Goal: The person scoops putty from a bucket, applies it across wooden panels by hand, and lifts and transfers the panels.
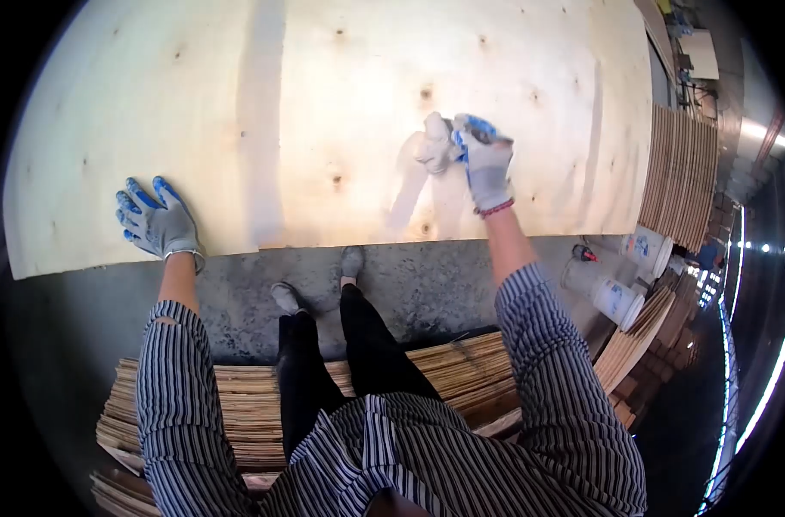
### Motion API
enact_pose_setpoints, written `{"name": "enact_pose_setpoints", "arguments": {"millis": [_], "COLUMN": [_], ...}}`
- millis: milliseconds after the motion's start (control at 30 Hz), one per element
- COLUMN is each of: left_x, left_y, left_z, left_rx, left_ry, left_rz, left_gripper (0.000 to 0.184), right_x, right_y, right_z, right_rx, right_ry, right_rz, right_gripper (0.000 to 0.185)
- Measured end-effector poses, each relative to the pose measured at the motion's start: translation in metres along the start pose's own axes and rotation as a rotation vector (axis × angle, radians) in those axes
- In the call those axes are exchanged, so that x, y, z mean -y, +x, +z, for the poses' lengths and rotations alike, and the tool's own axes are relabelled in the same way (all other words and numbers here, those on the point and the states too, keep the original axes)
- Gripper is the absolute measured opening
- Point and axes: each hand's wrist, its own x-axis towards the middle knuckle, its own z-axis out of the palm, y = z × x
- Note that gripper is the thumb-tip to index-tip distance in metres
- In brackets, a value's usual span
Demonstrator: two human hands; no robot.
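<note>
A broad sheet of pale plywood (366, 95) with several knots lies in front of me. My left hand (158, 220), in a grey glove with blue-coated fingers, rests on its near left part, fingers spread. My right hand (485, 155), gloved alike, is closed over the right half of the sheet. At its fingertips is a lump of pale grey putty (435, 144); whether a blade or handle is within the grip I cannot tell. Damp-looking putty smears (407, 194) mark the wood just below the lump.
Stacked thin wood sheets (263, 401) lie behind my legs, and another stack (678, 177) stands at the right. White buckets (618, 302) sit on the floor beyond the sheet's near right corner. A concrete floor (229, 302) shows around my feet.
</note>
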Motion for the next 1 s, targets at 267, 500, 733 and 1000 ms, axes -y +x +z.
{"name": "enact_pose_setpoints", "arguments": {"millis": [267, 500, 733, 1000], "left_x": [-0.003, -0.005, 0.108, 0.439], "left_y": [-0.002, -0.003, 0.047, -0.024], "left_z": [-0.002, -0.005, -0.041, -0.05], "left_rx": [-0.006, 0.032, 0.243, 0.193], "left_ry": [-0.031, -0.138, -0.889, -1.0], "left_rz": [-0.016, -0.007, 0.227, -0.351], "left_gripper": [0.063, 0.064, 0.047, 0.035], "right_x": [-0.019, -0.011, 0.034, 0.031], "right_y": [-0.07, -0.197, -0.244, -0.159], "right_z": [0.004, 0.107, 0.237, 0.392], "right_rx": [0.353, 0.276, 0.333, 0.301], "right_ry": [-0.298, -0.625, 0.222, -0.129], "right_rz": [-0.24, -0.392, 0.251, -0.039], "right_gripper": [0.019, 0.022, 0.026, 0.021]}}
